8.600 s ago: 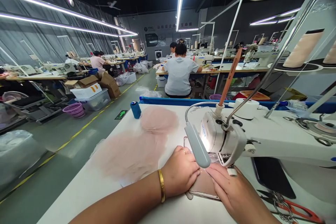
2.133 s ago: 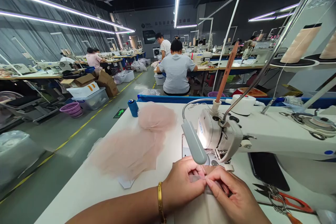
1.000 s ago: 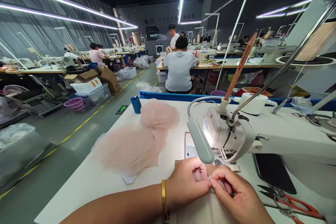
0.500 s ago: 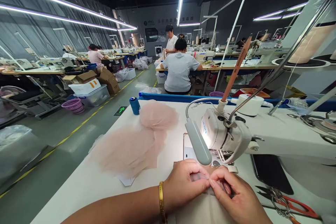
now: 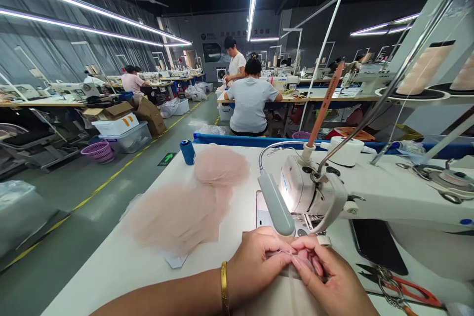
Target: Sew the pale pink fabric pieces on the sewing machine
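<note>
Both my hands meet at the front of a white sewing machine (image 5: pixel 307 182). My left hand (image 5: pixel 259 261), with a gold bangle at the wrist, pinches a thin, sheer fabric (image 5: pixel 285 296) between thumb and finger. Touching it at the fingertips, my right hand (image 5: pixel 326 271) pinches the same fabric. The pale cloth hangs down below my fingers toward the table's front edge. A grey lamp (image 5: pixel 277 205) covers part of the needle area just beyond my hands. To the left lie pieces of sheer pink fabric (image 5: pixel 177 212) in loose piles.
A blue thread spool (image 5: pixel 187 152) stands at the table's back left. Right of the machine lie a black phone (image 5: pixel 378 246) and red-handled snips (image 5: pixel 414 291) with keys. A brown pencil (image 5: pixel 326 103) sticks up from the machine head. Co-workers sit and stand at tables beyond.
My view has shifted slightly, so the table and machine sit a little further left. My fingers stay pinched together on the fabric. The standing co-worker's head has turned and lowered.
</note>
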{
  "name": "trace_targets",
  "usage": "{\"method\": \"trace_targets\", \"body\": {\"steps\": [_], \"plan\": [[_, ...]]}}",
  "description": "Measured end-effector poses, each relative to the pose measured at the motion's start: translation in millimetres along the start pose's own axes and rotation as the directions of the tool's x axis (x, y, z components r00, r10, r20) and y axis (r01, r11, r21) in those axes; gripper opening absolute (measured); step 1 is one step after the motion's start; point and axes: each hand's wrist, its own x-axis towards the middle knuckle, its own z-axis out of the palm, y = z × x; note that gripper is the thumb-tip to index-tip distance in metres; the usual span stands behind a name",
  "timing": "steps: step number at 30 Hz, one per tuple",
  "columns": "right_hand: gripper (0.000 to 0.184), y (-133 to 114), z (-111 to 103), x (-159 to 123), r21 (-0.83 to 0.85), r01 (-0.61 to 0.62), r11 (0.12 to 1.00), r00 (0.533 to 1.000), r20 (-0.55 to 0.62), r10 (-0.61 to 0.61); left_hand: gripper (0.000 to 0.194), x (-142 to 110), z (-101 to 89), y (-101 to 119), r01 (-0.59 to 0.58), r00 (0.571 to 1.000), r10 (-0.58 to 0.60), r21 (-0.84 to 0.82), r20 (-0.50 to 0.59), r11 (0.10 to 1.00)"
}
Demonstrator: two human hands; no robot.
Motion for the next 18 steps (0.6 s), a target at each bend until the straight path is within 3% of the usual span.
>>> {"method": "trace_targets", "body": {"steps": [9,18], "plan": [[0.016,-2.4,-2.9,1.9,-0.037,0.064,0.997,0.998,-0.003,-0.064,0.032,0.0,-0.8,5.3,-0.028,0.999,0.026,0.047,0.038,0.998],[0.025,0.9,-4.7,3.0,-0.043,0.064,0.997,0.997,0.041,-0.062,0.026,-0.9,-2.0,3.7,-0.026,0.999,0.022,0.076,0.05,0.997]]}}
